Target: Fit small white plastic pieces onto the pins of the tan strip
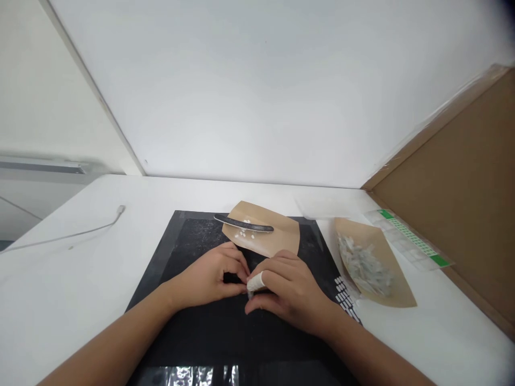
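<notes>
Over a black mat, my left hand and my right hand meet with their fingertips together. The left thumb and forefinger are pinched; what lies between them is too small to name. A white wrap covers one finger of my right hand, and a small clear piece shows at its tip, partly hidden by the fingers. Just beyond the hands, a curved black nail file lies across brown paper, with several small white bits beside it.
At the right, a second brown paper holds a pile of translucent slivers. Beside it is a clear case with a green label strip. White strips line the mat's right edge. A cable lies left; cardboard stands right.
</notes>
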The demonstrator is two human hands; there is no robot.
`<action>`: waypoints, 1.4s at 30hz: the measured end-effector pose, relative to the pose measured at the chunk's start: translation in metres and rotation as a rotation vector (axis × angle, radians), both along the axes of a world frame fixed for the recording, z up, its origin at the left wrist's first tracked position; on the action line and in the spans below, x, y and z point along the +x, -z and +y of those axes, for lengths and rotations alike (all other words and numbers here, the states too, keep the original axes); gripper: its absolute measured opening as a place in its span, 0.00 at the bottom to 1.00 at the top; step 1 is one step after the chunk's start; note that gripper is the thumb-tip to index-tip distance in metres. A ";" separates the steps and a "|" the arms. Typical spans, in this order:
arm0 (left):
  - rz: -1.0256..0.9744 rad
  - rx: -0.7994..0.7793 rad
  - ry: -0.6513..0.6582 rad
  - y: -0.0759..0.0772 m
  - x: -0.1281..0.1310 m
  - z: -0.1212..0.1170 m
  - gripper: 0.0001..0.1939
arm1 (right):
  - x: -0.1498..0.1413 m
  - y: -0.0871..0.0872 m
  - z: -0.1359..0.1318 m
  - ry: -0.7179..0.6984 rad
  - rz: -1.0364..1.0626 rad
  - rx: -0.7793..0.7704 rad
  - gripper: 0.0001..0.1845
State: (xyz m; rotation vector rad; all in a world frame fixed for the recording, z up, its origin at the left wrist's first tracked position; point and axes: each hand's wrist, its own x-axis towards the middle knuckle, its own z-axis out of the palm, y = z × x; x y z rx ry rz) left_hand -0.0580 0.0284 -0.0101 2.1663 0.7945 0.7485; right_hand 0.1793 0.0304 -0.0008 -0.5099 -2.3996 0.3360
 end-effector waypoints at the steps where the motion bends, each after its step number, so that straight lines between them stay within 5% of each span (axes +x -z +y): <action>1: 0.002 -0.001 0.000 0.001 0.000 0.000 0.02 | -0.001 0.001 0.001 -0.003 -0.004 0.000 0.10; 42: 0.045 -0.043 0.004 -0.004 -0.008 0.003 0.05 | -0.006 0.012 0.003 0.032 -0.034 0.069 0.12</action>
